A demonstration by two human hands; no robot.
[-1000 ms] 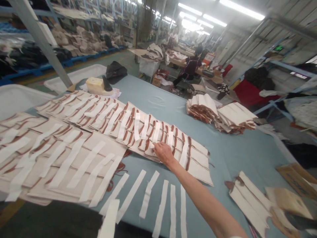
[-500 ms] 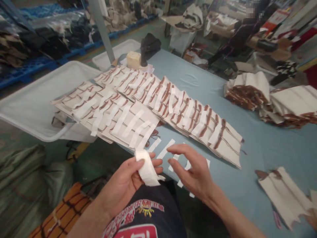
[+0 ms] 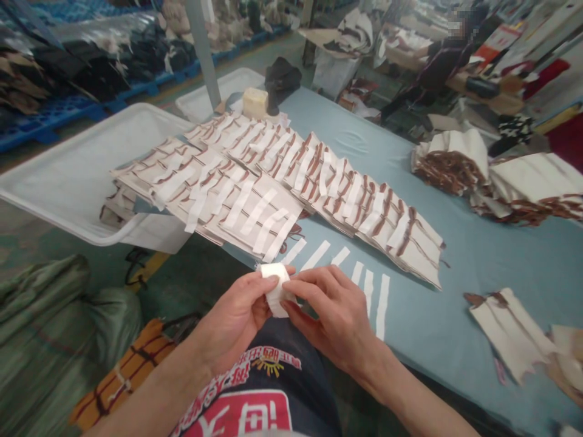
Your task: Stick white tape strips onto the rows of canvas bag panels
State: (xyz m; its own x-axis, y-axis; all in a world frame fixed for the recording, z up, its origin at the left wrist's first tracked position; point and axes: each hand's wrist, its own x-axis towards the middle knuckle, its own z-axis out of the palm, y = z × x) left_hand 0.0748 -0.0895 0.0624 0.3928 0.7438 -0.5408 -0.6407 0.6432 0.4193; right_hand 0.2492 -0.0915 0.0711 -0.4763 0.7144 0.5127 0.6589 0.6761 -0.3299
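A bundle of white strips (image 3: 274,285) is pinched in my left hand (image 3: 248,303), thumb on top. My right hand (image 3: 330,303) has its thumb and fingertips closed on the bundle's right side. Beyond my hands, several separate white strips (image 3: 383,303) lie along the near edge of the blue table (image 3: 455,321). Overlapping rows of cream fabric pieces with brown edging (image 3: 423,258) spread across the table, with white strips lying across them.
Stacks of cream and brown pieces (image 3: 455,158) stand at the right. A loose piece (image 3: 505,334) lies nearer. Left of the table is a white bin (image 3: 150,121); a yellow block (image 3: 255,103) and black item (image 3: 282,79) sit at the far end. Another person (image 3: 439,67) is in the background.
My right hand has moved left and closed on the bundle, having been apart from it with spread fingers. The bundle's dangling end has been drawn in. The view has shifted slightly.
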